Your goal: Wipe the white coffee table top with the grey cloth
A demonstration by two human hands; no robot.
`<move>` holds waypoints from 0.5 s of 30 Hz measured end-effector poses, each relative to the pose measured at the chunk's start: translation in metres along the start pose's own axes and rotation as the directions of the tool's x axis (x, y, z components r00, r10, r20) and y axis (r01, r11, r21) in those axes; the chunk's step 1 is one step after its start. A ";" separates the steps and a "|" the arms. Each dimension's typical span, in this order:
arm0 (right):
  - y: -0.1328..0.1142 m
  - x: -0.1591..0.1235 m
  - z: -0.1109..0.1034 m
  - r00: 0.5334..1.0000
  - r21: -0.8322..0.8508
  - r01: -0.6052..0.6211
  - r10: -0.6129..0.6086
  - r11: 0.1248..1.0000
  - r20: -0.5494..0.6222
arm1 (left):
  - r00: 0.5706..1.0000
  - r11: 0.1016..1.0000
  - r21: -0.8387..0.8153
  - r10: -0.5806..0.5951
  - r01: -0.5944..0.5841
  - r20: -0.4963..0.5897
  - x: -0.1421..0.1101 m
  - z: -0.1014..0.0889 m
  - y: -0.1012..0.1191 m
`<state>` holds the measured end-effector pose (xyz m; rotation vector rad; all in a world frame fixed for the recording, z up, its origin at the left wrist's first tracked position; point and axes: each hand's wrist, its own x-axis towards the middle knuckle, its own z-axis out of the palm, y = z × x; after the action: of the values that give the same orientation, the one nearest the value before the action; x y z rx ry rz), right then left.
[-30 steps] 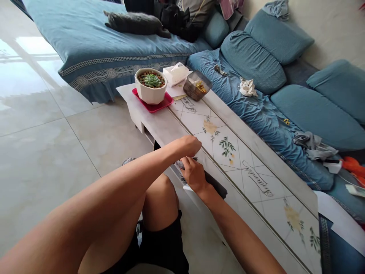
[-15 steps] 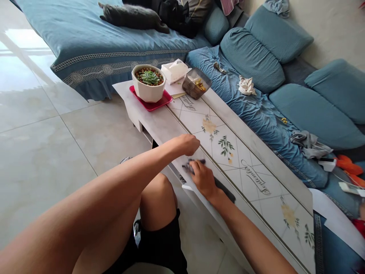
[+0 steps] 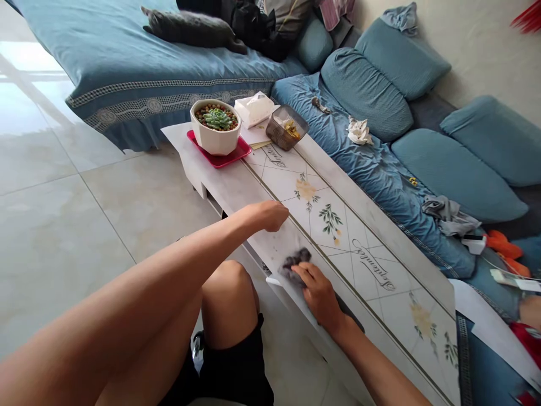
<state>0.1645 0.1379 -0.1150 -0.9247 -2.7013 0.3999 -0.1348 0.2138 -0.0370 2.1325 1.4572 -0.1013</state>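
Head camera, and there's the right hand (image 3: 319, 296) flat down on the white low table (image 3: 376, 237), its fingers (image 3: 302, 274) pressed close together and bearing on the top, no pinch at all. Right at those fingertips sits a crumpled dark grey cloth (image 3: 296, 262), a soft bunched wad, touching the tips and lying close to the table's near edge. Just beyond and left of those fingers, the left hand (image 3: 270, 216) is balled at that edge, its fingers turned under and hidden, so I can't tell whether they're holding anything.

Ahead of the fingertips, green sprigs (image 3: 330, 221) are printed on the tiled tabletop. Much farther along stands a white faceted pot (image 3: 207, 141) with a succulent (image 3: 217, 118), on a red tray (image 3: 240, 150), beside a white tissue box (image 3: 254, 110) and a smoky see-through box (image 3: 287, 128). Way past them, a grey cat (image 3: 190, 28) stretches out on a blue bed (image 3: 127, 73), and off to the right of the fingers, teal cushions (image 3: 448, 175) line a rumpled blue sofa (image 3: 372, 175).
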 end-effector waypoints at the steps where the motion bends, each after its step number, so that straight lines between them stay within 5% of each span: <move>1: 0.001 0.025 0.008 0.999 -0.021 0.007 -0.008 1.000 -0.032 | 1.000 1.000 0.024 -0.002 0.002 0.005 -0.001 0.000 0.001; 4: 0.004 0.087 0.026 0.995 -0.038 0.002 -0.006 0.999 -0.104 | 1.000 0.995 0.102 -0.009 0.006 0.020 -0.006 -0.001 0.002; 6: 0.006 0.090 0.026 0.994 -0.010 0.007 -0.008 1.000 -0.105 | 1.000 0.992 0.124 -0.010 0.007 0.024 -0.008 -0.002 0.001; 12: 0.006 -0.049 -0.016 0.998 0.066 -0.066 0.065 0.996 0.015 | 0.998 0.993 0.121 -0.015 0.007 0.061 -0.003 -0.003 -0.001; 15: 0.009 -0.062 -0.022 0.997 0.054 -0.071 0.072 0.996 -0.030 | 0.998 0.994 0.105 -0.017 0.011 0.056 0.001 -0.003 -0.001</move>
<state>0.2240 0.1096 -0.1070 -1.0064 -2.6215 0.4654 -0.1360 0.2157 -0.0353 2.1843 1.4637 -0.2467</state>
